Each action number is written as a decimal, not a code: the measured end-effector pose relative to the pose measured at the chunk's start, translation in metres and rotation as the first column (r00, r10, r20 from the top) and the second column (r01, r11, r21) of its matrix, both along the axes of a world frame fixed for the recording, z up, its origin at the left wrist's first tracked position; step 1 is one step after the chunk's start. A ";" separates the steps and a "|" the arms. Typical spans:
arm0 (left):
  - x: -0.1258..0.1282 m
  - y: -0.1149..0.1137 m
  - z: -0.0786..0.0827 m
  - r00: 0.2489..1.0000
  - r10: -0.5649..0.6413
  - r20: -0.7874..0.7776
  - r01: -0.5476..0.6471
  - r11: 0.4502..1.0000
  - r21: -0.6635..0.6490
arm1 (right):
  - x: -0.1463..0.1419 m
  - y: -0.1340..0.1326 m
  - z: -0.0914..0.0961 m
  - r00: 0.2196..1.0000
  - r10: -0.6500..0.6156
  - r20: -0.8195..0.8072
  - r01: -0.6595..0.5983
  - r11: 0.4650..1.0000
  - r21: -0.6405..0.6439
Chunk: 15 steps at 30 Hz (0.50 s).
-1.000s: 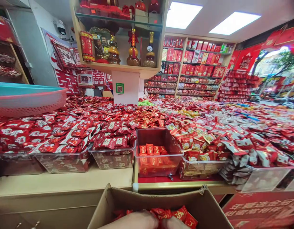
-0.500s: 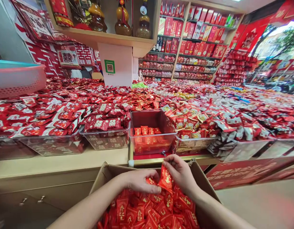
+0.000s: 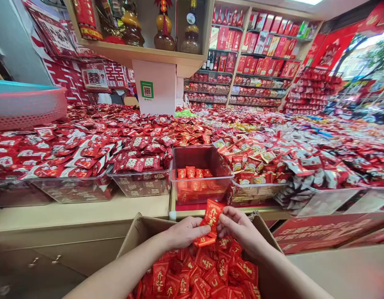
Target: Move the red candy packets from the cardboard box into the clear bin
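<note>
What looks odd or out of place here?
The middle clear bin is only partly filled with red packets, while neighbouring bins are heaped above their rims. The far right corner of the cardboard box looks frayed.

The middle tub (image 3: 187, 158) is open above its low packets (image 3: 194, 172). The far wall of the box (image 3: 152, 223) stands in front; the heaped left tub (image 3: 142, 185) and right tub (image 3: 257, 193) hem the sides; a cabinet (image 3: 142, 54) overhangs behind.

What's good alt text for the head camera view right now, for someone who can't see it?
A person's two hands hold small red packets over an open cardboard box containing many more. Behind it, on a shop counter, a partly filled clear bin stands between bins heaped with other packets.
</note>
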State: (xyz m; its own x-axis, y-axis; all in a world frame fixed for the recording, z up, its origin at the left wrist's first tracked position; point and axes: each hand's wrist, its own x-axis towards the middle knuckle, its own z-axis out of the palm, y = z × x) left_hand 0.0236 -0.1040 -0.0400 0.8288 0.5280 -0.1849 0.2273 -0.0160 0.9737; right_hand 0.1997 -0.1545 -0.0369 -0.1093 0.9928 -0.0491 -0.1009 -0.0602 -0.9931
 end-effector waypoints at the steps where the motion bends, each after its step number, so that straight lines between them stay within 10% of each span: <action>1: 0.000 0.000 -0.001 1.000 0.012 0.014 -0.013 1.000 0.010 | 0.000 -0.001 0.000 0.998 0.052 0.027 -0.052 0.999 0.000; 9: -0.001 -0.006 -0.002 0.994 -0.107 0.001 0.105 0.976 0.192 | -0.011 -0.012 0.007 0.981 0.018 0.193 -0.070 0.962 0.265; 15: -0.006 -0.004 -0.015 0.967 -0.063 -0.249 0.167 0.889 0.427 | -0.001 0.023 0.095 0.810 -0.443 0.384 0.120 0.766 0.631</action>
